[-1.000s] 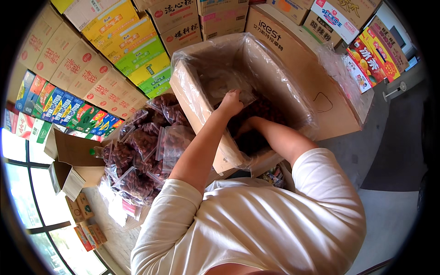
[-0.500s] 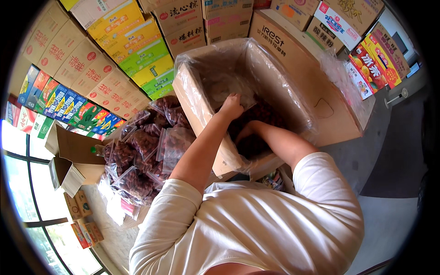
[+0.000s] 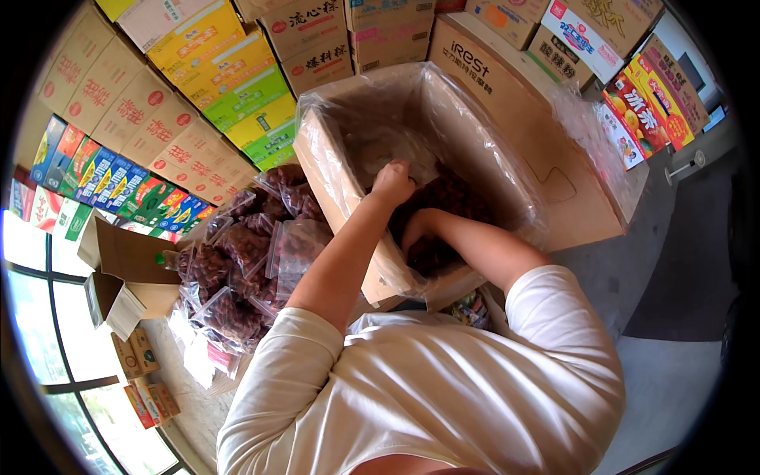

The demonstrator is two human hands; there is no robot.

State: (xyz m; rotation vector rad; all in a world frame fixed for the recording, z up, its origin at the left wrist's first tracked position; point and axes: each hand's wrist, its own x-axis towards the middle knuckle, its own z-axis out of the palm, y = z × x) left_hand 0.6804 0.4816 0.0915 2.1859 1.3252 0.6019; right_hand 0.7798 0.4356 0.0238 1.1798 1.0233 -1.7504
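A deep cardboard box lined with clear plastic stands in front of me. Dark red dried fruit, like jujubes, lies inside it. My left hand is closed in the box's left half, with clear plastic sheeting just beyond it. What its fingers pinch is too unclear to name. Lower in the box, my right hand reaches into the dark fruit near the close end, its fingers hidden in shadow. Left of the box, filled clear zip bags of the same fruit lie heaped together.
Stacked cartons rise at the back left, and yellow and green boxes adjoin them. A large flat carton lies behind the box to the right. An opened small carton sits left of the bags, near the window.
My right hand has shifted slightly left and up within the fruit. The left hand has moved a little left, still closed. The bag heap looks the same.
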